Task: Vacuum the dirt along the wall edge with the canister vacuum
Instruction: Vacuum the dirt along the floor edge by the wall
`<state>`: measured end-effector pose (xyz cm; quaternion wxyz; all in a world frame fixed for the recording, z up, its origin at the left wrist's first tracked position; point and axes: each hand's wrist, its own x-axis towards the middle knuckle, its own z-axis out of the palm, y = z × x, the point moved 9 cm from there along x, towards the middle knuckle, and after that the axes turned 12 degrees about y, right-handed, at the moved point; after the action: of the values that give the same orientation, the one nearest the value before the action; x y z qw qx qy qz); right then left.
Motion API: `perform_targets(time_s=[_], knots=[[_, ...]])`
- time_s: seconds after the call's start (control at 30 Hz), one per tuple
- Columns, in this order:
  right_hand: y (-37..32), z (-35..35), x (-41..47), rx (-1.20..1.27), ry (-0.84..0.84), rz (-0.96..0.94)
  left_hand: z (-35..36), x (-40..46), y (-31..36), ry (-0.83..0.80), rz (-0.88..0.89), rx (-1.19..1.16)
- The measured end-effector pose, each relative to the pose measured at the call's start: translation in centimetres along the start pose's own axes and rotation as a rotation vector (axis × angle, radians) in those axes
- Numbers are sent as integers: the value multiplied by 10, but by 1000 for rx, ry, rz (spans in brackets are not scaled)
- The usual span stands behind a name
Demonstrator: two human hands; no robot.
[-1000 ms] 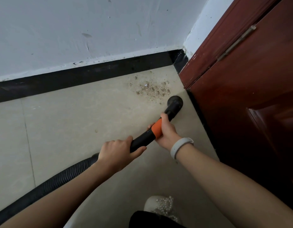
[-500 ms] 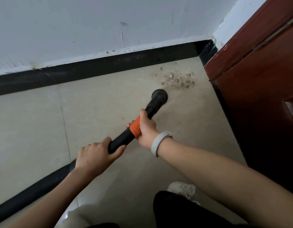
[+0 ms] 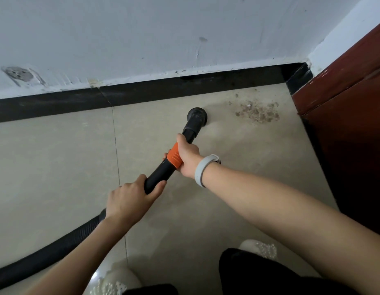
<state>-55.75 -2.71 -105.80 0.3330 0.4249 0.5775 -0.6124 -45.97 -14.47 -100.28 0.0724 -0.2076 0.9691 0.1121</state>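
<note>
Both hands are on the wand (image 3: 163,173), and nothing much has been picked up yet, as far as I can judge. The right hand (image 3: 188,155) is wrapped round the orange collar (image 3: 174,159), fingers curled under it; the left hand (image 3: 131,199) grips the black tube lower down, just where the hose (image 3: 46,254) joins and trails off toward 8 o'clock. The round nozzle (image 3: 197,116) sits on the floor (image 3: 57,158) at about 12 o'clock from the hands, near the black skirting (image 3: 142,93) but not touching it.

The dirt (image 3: 256,112) lies at 3 o'clock from the nozzle, a brown crumbly patch in the corner by the door (image 3: 344,135), with a few stray specks nearer the skirting. A clear strip of tile separates nozzle and patch, and the patch looks whole.

So I would call this the start: the sweep to the right into the corner is all left to do, including the crumbs tight against the skirting.
</note>
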Motion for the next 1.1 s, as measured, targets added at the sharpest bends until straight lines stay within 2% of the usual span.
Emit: perform_targets(time_s=[0.37, 0.53, 0.77, 1.1], knots=[[41, 72, -26, -217, -157, 23, -11, -39, -62, 62, -221, -67], [43, 69, -26, -305, -31, -75, -7, -41, -67, 32, -248, -122], [-1, 6, -10, -116, 151, -105, 1, 0, -11, -33, -16, -71], [-46, -127, 7, 172, 311, -80, 26, 18, 117, -93, 305, -30]])
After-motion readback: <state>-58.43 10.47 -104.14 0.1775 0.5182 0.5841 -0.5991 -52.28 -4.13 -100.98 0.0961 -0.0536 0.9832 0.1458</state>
